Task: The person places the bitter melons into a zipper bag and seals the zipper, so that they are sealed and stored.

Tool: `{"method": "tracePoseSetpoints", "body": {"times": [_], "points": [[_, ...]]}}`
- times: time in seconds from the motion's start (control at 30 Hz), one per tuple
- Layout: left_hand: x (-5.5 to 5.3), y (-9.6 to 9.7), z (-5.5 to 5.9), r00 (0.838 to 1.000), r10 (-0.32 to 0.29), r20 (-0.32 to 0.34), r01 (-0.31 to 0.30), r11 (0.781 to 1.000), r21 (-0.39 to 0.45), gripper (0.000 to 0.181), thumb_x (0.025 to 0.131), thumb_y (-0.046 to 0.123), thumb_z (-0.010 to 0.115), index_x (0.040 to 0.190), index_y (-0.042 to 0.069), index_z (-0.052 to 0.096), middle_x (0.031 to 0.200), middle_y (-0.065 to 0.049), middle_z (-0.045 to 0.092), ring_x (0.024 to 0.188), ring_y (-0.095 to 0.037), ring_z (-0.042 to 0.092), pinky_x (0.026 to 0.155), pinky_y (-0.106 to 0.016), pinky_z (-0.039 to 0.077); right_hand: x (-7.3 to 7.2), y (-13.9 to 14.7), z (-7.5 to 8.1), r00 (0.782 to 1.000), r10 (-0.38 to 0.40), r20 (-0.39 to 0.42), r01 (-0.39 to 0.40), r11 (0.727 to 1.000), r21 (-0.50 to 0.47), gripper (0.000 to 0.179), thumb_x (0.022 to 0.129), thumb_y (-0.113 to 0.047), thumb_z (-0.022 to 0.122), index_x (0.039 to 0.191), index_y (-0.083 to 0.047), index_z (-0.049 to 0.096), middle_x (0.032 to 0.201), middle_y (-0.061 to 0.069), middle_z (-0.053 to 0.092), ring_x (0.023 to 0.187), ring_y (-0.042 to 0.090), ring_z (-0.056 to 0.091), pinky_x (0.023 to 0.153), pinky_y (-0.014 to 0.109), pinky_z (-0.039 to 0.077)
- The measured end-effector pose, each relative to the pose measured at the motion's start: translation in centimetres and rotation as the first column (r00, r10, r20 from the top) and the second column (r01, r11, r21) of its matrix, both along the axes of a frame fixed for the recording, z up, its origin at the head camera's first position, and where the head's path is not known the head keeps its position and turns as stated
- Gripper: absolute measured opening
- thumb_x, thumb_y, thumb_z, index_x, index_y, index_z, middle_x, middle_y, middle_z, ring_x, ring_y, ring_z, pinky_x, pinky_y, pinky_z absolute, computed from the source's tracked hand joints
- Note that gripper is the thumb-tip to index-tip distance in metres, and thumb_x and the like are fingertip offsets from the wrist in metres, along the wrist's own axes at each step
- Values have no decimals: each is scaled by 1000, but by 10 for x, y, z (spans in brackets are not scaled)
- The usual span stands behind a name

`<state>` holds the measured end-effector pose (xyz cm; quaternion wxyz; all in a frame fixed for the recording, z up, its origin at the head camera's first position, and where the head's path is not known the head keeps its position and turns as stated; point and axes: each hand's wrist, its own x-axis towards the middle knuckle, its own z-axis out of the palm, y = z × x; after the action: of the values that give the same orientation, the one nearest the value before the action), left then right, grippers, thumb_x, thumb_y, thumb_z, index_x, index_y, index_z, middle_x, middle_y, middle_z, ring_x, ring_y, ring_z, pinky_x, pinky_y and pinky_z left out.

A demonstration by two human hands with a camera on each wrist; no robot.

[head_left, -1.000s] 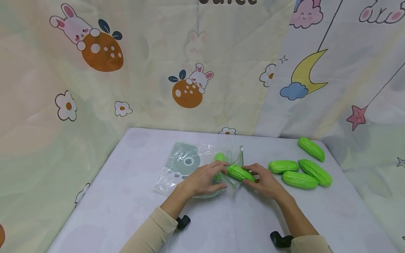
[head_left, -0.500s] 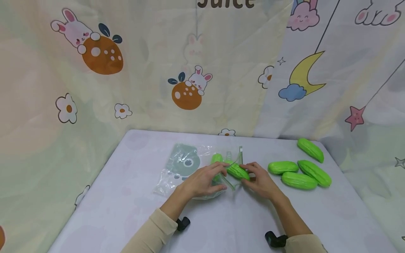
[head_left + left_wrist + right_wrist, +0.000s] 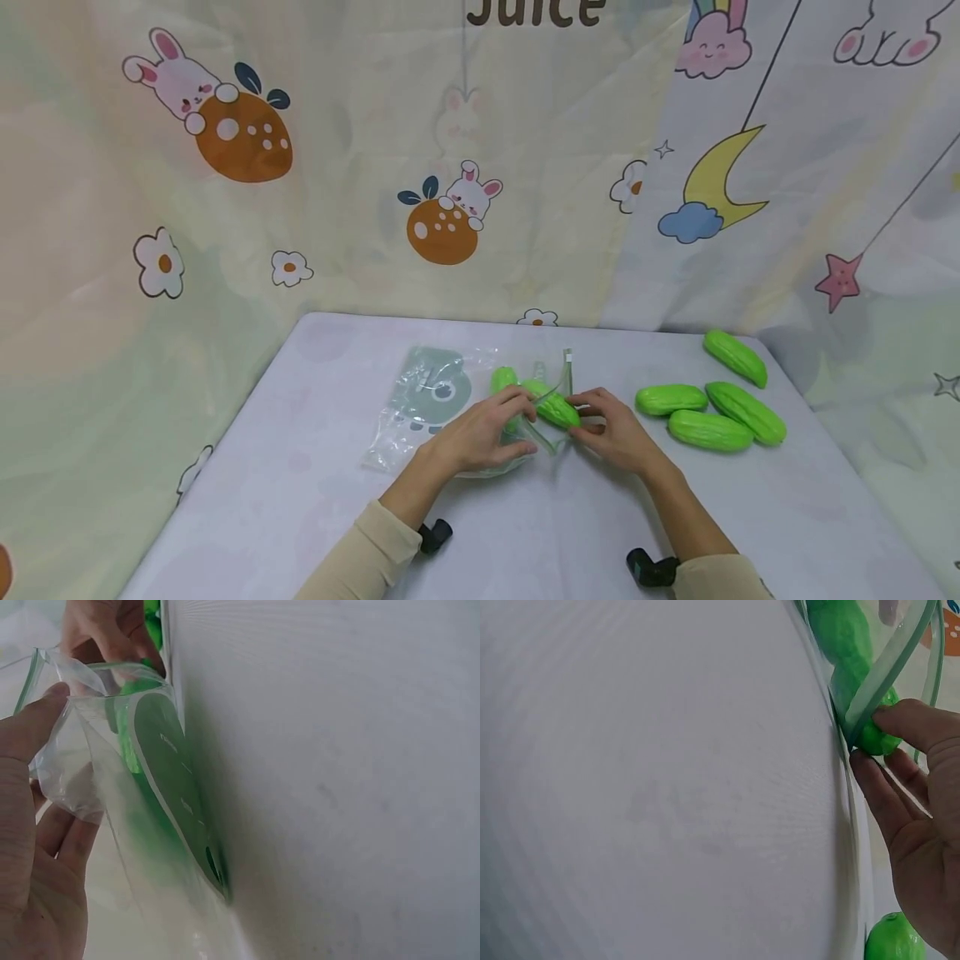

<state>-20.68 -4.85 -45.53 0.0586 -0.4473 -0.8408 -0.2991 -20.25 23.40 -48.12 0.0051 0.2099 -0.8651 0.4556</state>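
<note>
on the white table (image 3: 315,417), your right hand (image 3: 615,433), the nearer one, pinches the end of a green cucumber (image 3: 558,410) slanting lengthwise leftward and away into the clear bag (image 3: 435,387), your left hand (image 3: 487,435) spread at its mouth.

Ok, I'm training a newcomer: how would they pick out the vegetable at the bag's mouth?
On the white table, find the clear bag at the left hand. In its mouth lies a ridged, bright green vegetable. Of its kind, only this one touches the right hand.
</note>
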Motion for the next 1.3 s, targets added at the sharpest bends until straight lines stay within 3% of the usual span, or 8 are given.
{"method": "tracePoseSetpoints", "body": {"times": [0.13,0.37,0.6,0.87,1.1,1.3], "points": [[-1,-1,-1,1000,-3,1,3,1000,1,37,92,31,80,119,12,62,133,0,57,115,-10,60,97,-25,51,-2,0,-2,1000,3,-22,-3,1000,10,42,91,-4,78,130,-7,64,125,13,63,113,38,67,88,34,60],[-2,1,0,1000,-17,20,17,1000,-3,37,92,29,80,119,12,62,142,-3,56,130,-15,56,105,-27,49,-5,-6,0,997,-51,-64,54,997,49,40,90,-6,79,128,-9,66,127,12,68,107,34,71,85,36,61],[-4,1,-1,999,-41,9,41,999,11,35,92,26,80,118,11,62,139,-4,56,128,-13,56,106,-25,47,-8,-13,4,998,-58,-31,60,997,48,34,92,-2,75,125,-5,67,121,13,66,110,36,70,87,35,61],[-4,1,-1,999,-27,23,28,1000,-9,36,92,27,80,119,11,62,141,-4,56,126,-14,58,105,-26,48,-5,-10,6,999,-34,-1,34,993,114,34,97,-1,65,130,-6,65,127,12,70,115,34,69,92,42,59],[-1,-2,0,1000,24,-11,-25,998,-58,38,93,35,77,122,14,63,139,0,60,122,-11,61,101,-27,51,5,11,14,988,-11,-151,36,986,164,34,95,1,67,129,-3,66,124,13,66,112,37,66,86,47,60],[0,-4,0,999,46,-4,-46,997,-69,38,94,37,76,123,15,63,144,2,58,128,-13,59,102,-27,51,10,41,26,926,14,-377,111,945,308,37,88,3,73,122,-9,70,120,3,66,111,30,65,86,44,56]]}}
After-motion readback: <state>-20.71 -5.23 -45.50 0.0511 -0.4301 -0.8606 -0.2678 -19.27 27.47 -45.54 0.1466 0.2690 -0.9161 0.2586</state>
